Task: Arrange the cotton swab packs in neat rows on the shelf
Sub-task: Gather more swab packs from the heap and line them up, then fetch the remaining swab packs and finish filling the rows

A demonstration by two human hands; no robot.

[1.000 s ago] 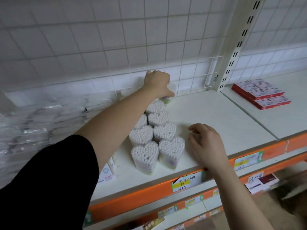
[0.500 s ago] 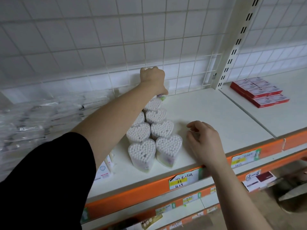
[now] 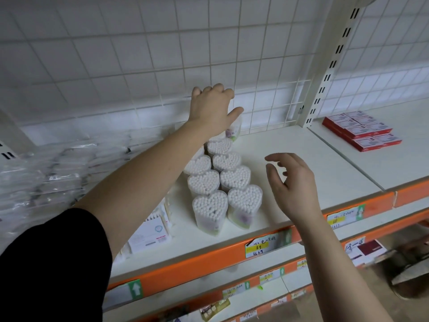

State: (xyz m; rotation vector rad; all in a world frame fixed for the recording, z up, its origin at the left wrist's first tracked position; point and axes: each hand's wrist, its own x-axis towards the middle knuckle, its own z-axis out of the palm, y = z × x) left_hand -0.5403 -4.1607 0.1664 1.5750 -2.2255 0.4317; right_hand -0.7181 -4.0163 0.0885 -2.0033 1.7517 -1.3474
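— Left hand covered the far cotton swab pack at the shelf back; grip unclear. Right hand hovered, fingers apart, empty.
— Risk?
— Forearm hung low over the rows; a brush might topple them.

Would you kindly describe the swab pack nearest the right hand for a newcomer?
On the white shelf with the orange edge, two rows of heart-shaped packs run toward the wire grid. The target is the right row's front pack, nearest the right hand.
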